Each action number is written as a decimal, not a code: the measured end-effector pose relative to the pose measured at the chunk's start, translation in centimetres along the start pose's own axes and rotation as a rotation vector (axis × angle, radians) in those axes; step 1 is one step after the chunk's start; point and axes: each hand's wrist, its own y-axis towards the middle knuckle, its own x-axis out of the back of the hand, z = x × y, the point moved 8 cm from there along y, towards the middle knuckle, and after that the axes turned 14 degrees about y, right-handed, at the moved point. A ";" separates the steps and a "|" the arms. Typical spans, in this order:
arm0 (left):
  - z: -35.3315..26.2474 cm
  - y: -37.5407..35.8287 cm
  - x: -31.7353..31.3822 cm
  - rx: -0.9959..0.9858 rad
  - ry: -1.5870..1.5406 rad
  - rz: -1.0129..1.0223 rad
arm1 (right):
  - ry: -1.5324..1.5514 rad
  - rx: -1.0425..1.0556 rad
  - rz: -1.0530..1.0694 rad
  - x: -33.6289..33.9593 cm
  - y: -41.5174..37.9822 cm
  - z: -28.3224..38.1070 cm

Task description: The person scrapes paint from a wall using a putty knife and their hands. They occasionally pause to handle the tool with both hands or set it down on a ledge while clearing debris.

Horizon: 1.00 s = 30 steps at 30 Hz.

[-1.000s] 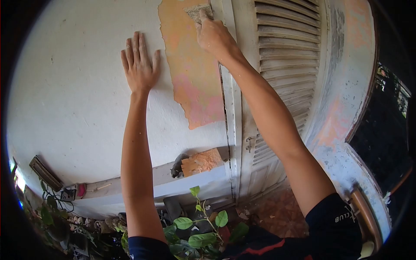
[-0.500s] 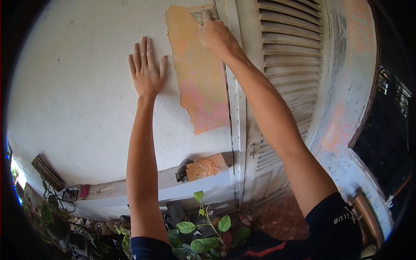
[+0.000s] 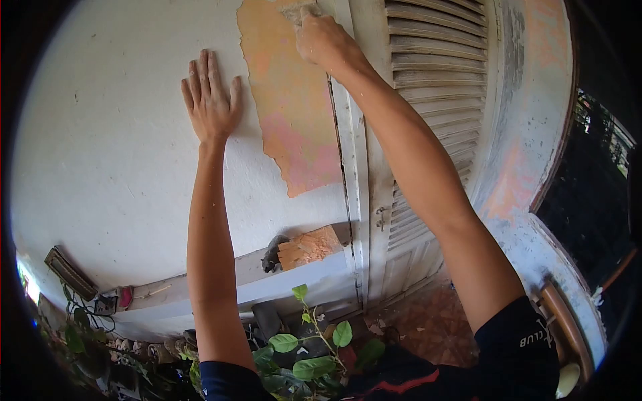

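My left hand lies flat on the white wall, its fingers stretched upward and dusty. Just right of it runs a tall strip of bare wall in yellow, orange and pink, with ragged edges. At the strip's top, my right hand is closed round a scraper, whose flat, dusty blade rests against the wall. The fingers hide most of the tool's handle.
A louvred shutter stands to the right. Below, a ledge bears a board with peeled flakes and a grey lump. Leafy plants rise at the bottom. A brown rail is at lower right.
The camera view has shifted, so the wall and ledge appear slightly further left and up. My right hand and the scraper have moved a little left along the strip's top. My left hand stays flat.
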 end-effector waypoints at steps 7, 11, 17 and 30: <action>0.2 0.0 0.1 -0.025 0.001 0.002 | 0.050 -0.004 0.003 -1.6 0.2 0.0; 0.4 0.8 0.2 -0.010 0.003 -0.012 | -0.013 0.026 0.066 -0.9 1.9 1.0; 0.2 0.0 0.1 0.002 -0.014 -0.010 | -0.005 0.027 -0.041 -1.1 0.4 -0.1; 0.2 0.1 0.1 -0.004 -0.031 -0.008 | 0.090 -0.006 -0.013 -1.3 -0.1 -0.3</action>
